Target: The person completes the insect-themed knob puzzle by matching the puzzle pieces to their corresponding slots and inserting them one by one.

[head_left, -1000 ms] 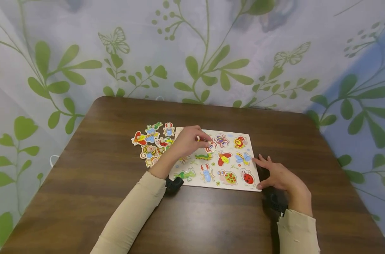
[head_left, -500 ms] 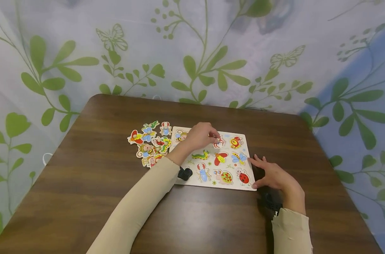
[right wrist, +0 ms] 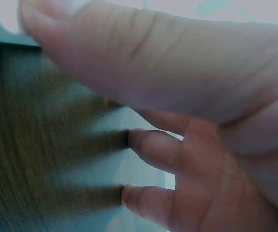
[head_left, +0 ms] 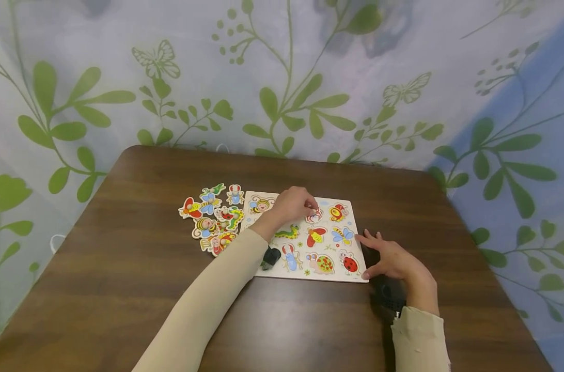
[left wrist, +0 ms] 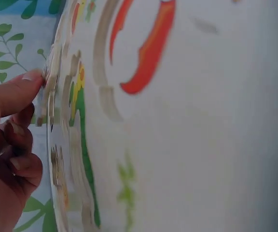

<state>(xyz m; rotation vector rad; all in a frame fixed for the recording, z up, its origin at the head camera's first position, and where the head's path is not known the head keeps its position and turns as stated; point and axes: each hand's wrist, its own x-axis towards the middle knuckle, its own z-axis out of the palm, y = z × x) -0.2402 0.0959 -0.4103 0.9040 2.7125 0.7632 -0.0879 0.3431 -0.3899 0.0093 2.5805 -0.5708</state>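
Note:
On the table lies a white wooden puzzle board (head_left: pixel 333 274) printed with colourful insects. My left hand (head_left: pixel 291 205) pinches a red-and-white spider puzzle piece (head_left: pixel 315 216) over the board's far row. In the left wrist view, thumb and fingers hold this piece (left wrist: pixel 49 92), seen nearly edge-on against the board; whether it sits in a recess I cannot tell. My right hand (head_left: pixel 395 261) rests at the board's right edge, thumb on the near corner and fingers spread. The right wrist view shows its thumb (right wrist: pixel 144 58) on the board and other fingertips down on the table.
Left of the board lies a loose pile of knobbed insect pieces, among them a bee (head_left: pixel 205 226), a red-winged insect (head_left: pixel 190 208) and a blue beetle (head_left: pixel 235 195). The brown table (head_left: pixel 282 320) reaches back to a leaf-patterned cloth (head_left: pixel 245 82).
My left hand has moved right along the far row with the spider piece, onto the printed spider's place. The right hand stays at the board's edge. The head view has shifted slightly.

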